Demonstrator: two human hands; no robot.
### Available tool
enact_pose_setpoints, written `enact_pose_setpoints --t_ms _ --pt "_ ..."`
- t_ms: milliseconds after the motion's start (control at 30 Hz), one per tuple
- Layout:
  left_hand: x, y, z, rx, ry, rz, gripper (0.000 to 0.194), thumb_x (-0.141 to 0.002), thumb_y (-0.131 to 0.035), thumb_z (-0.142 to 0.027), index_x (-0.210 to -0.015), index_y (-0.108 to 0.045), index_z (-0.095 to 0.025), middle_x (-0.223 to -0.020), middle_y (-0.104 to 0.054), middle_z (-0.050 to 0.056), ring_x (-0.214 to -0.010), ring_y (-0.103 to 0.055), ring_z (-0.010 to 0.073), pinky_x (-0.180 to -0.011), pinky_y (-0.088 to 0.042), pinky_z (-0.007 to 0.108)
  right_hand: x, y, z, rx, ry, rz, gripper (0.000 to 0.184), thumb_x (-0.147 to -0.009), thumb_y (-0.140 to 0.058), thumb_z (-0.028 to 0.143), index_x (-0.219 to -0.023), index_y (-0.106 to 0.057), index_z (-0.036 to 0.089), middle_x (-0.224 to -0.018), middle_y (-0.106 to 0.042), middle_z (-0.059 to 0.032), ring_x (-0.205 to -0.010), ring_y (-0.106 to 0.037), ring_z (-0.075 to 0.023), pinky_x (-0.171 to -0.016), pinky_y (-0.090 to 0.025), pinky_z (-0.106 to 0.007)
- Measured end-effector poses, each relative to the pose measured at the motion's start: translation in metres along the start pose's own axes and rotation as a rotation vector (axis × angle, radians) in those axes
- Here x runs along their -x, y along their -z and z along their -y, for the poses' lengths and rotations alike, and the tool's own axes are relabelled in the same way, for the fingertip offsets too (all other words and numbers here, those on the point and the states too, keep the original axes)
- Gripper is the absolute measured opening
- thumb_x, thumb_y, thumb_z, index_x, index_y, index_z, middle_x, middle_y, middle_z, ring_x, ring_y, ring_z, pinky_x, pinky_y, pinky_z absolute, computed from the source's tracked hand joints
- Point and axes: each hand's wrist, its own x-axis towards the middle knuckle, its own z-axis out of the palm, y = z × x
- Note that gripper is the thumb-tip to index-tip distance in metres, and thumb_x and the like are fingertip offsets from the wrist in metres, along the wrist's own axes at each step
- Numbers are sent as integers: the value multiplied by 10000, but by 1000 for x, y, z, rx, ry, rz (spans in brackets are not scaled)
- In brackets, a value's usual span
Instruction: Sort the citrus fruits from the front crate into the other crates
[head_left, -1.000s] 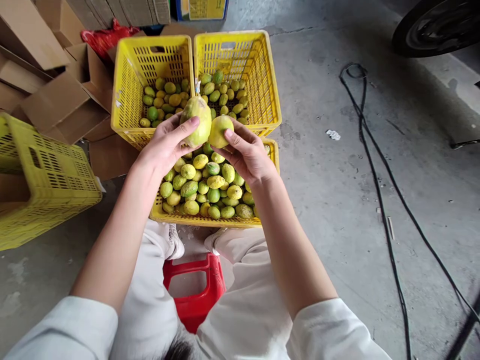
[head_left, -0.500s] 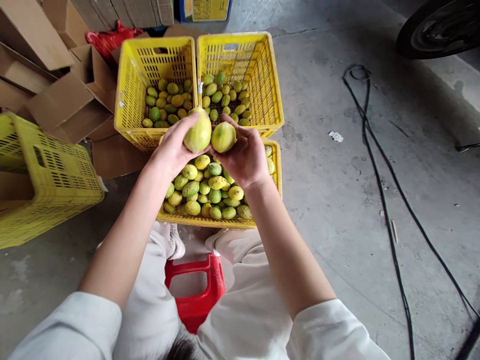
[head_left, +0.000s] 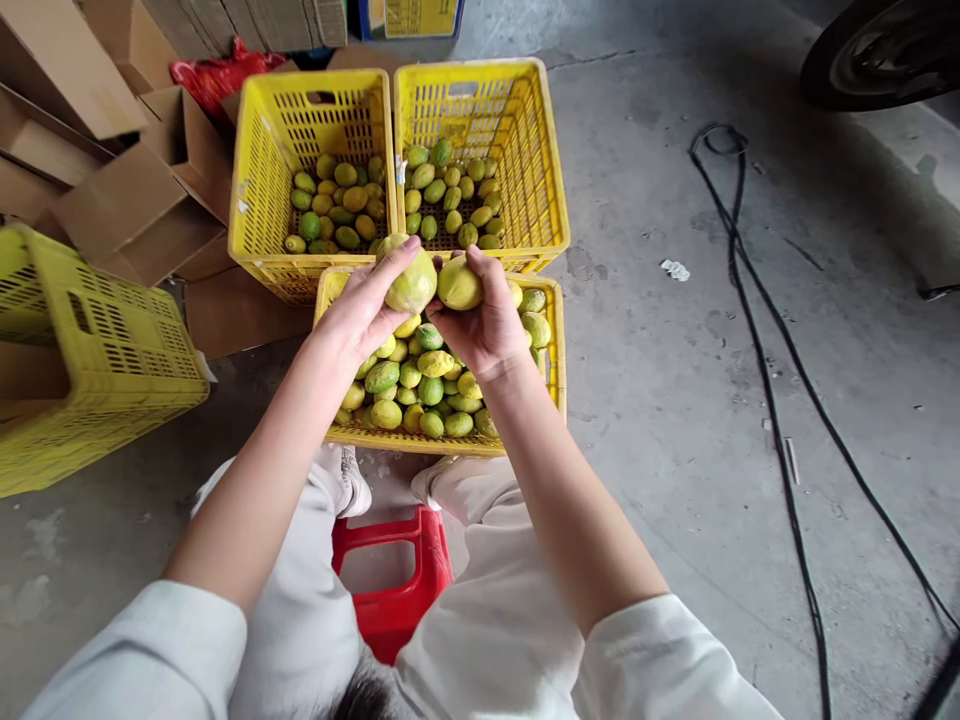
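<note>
My left hand [head_left: 364,308] is closed round a large yellow-green lemon [head_left: 412,284], thumb on top. Beside it, my right hand [head_left: 489,325] grips a smaller yellow-green lemon [head_left: 460,284] between thumb and fingers. Both fruits are held close together above the front yellow crate [head_left: 420,438], which is heaped with green and yellow lemons [head_left: 431,363]. Behind it stand two more yellow crates side by side: the back left crate [head_left: 262,170] and the back right crate [head_left: 536,160], each with a layer of lemons at the bottom. My hands and forearms hide part of the front pile.
Another yellow crate [head_left: 127,370] stands at the left, near a heap of cardboard boxes [head_left: 142,205] with a red bag [head_left: 225,80]. Between my feet is a red plastic stool [head_left: 397,610]. A black cable [head_left: 772,420] lies on the floor at the right, below a wheel [head_left: 862,60].
Both hands have shifted slightly right and a little toward me with their lemons. The lemons are turned differently in the fingers, and the right thumb now lies over the smaller one.
</note>
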Motion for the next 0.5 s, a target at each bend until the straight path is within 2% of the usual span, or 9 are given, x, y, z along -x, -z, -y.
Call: enact_pose_setpoints --t_ms 133,200,300,400,433,500 --pt "5 -8 -7 100 44 -67 296 -1103 -761 -460 -1298 -714 -243 -1246 -850 104 -1441 -769 328 -1171 -691 464 -6 1 -1 -104 -82 -36 318 -1098 -702 590 -969 -680 300 -933 -813 5 -1287 -804 -209 -990 -753 -302" --pt "8 -11 -12 205 56 -72 323 -1138 -653 -500 -1291 -700 -220 -1234 -834 133 -1452 -761 335 -1066 -730 394 -8 2 0 -141 -93 -68 319 -1106 -675 598 -984 -688 303 -925 -812 7 -1209 -835 -190 -965 -766 -299" --pt "10 -11 -15 290 70 -52 363 -1184 -448 -429 -1300 -669 -166 -1252 -802 152 -1451 -763 342 -977 -747 372 -7 2 3 -166 -78 -89 296 -1117 -611 594 -1020 -700 329 -962 -836 3 -1173 -859 -207 -920 -787 -357" --pt "8 -10 -13 292 30 -21 301 -1160 -513 -397 -1340 -666 -211 -1296 -814 131 -1413 -781 344 -1038 -739 437 -3 0 7 -256 -76 -53 208 -1086 -609 514 -1068 -705 331 -1023 -866 -21 -1243 -850 -250 -932 -792 -443" --pt "8 -9 -13 292 -1 -14 271 -1161 -538 -401 -1328 -670 -233 -1282 -821 117 -1403 -783 327 -1046 -732 419 0 -1 8 -295 -74 -24 168 -1058 -633 469 -1093 -706 321 -1065 -877 -34 -1285 -838 -275 -949 -792 -494" --pt "7 -9 -13 291 -46 -6 228 -1195 -524 -409 -1254 -678 -251 -1184 -821 83 -1359 -794 265 -968 -712 305 3 -4 10 -338 -60 36 160 -1010 -671 400 -1134 -712 306 -1144 -887 -50 -1367 -810 -316 -982 -781 -587"
